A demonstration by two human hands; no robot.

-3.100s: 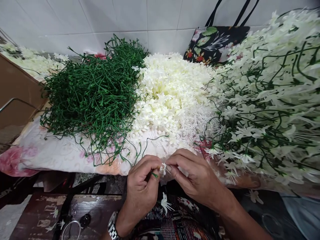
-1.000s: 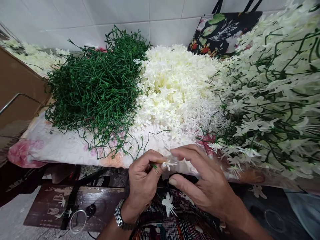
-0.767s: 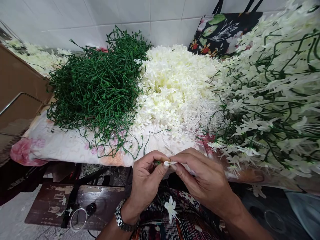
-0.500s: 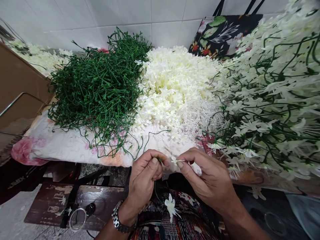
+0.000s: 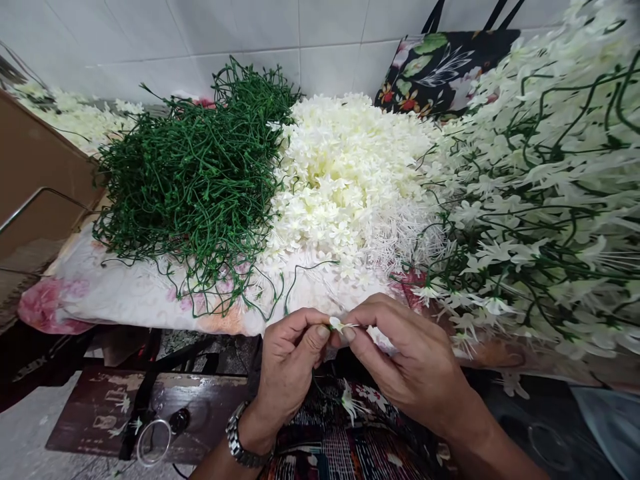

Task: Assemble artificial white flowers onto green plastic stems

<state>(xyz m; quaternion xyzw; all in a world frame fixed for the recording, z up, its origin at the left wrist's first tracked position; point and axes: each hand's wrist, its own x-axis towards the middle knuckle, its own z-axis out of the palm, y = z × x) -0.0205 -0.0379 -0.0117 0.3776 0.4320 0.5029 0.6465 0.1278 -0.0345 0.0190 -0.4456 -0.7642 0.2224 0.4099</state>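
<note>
My left hand point(image 5: 293, 353), with a metal watch at the wrist, pinches a green artificial flower stem; its tip barely shows between thumb and forefinger. A white flower point(image 5: 351, 402) on that stem's lower branch hangs below the hand. My right hand point(image 5: 405, 360) holds a small white artificial blossom point(image 5: 340, 325) between thumb and forefinger, its base against the stem tip. Both hands meet in front of the table edge. Behind them lie a heap of green stems point(image 5: 190, 173) and a pile of loose white blossoms point(image 5: 345, 167).
Assembled white flowers on green stems point(image 5: 540, 220) are heaped at the right. A cardboard box point(image 5: 45, 160) stands at left, and a black floral bag point(image 5: 445, 73) leans on the tiled wall. A floral cloth point(image 5: 130, 293) covers the table. Below left is a brown wooden bench point(image 5: 90, 413).
My right hand has moved left, bringing the blossom from a small gap away to the stem tip in my left hand. The hanging flower has swung slightly right.
</note>
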